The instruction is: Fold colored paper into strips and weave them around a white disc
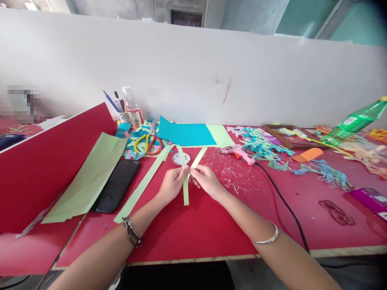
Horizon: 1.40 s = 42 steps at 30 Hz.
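Between my fingertips are light green paper strips [186, 195], crossing or folded where the fingers meet; I cannot tell whether it is one strip or two. My left hand [173, 181] pinches the paper with its thumb on top. From the other side my right hand [207, 180] pinches it close by, with one arm of paper [199, 157] slanting up to the right. Just beyond the fingers lies a small round white disc [180, 158], partly covered by the paper. A longer green strip [145, 183] rests on the table left of my left hand.
Left are a black phone [116, 186], green paper sheets [86, 177] and an upright red board [54, 165]. Scissors [152, 131], paper scraps and a bottle [133, 108] stand behind. A blue sheet [187, 133], pink glue gun [238, 153] with black cable [284, 203] and green bottle [353, 123] lie beyond.
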Available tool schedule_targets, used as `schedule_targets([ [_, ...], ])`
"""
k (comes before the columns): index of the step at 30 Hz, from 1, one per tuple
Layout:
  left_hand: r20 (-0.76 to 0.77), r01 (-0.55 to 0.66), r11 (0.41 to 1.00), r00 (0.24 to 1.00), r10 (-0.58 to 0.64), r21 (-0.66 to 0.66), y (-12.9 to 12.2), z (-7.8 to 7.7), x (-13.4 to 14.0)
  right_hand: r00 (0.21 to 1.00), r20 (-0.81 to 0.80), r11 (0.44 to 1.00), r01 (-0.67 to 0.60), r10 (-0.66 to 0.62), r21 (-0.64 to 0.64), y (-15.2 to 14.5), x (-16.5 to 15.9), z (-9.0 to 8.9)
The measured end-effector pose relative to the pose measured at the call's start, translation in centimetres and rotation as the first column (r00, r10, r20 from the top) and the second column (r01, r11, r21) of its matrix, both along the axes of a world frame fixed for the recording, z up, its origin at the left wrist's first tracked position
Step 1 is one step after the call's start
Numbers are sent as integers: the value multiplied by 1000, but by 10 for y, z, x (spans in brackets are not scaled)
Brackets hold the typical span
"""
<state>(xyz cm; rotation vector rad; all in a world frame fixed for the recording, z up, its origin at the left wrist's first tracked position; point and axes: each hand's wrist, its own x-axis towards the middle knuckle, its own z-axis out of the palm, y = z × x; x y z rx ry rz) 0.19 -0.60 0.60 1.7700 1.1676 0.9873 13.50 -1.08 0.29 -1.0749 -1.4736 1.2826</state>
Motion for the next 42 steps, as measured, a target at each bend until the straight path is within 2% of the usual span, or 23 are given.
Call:
schedule_targets([
  [3,-2,-36,999,999,36,-36,1,2,0,999,-28,999,38,-38,-10,1,0,0],
  [7,5,137,990,991,-137,-27,0,4,0,994,-66,996,87,-86,1,2,1,0],
  [9,-4,170,985,985,-170,-8,-1,4,0,995,-53,996,86,-86,2,3,2,0],
  [14,1,158,987,987,-158,24,-2,3,-1,1000,-7,1000,3,-3,5,1,2,-1],
  [21,-9,85,996,996,-85,15,-1,2,0,999,-27,1000,23,-23,18,1,2,0],
  [27,-36,159,987,987,-158,9,-2,3,-1,992,-80,996,93,-93,6,2,2,-1],
  [33,4,194,980,981,-195,34,-3,4,-1,999,-47,1000,8,-8,-11,2,2,-2],
  [40,31,147,989,989,-147,12,-4,6,1,996,-93,1000,14,-14,-8,2,2,-2],
  [42,31,94,996,995,-93,-12,-3,6,1,995,-96,999,32,-33,-18,2,1,-3],
])
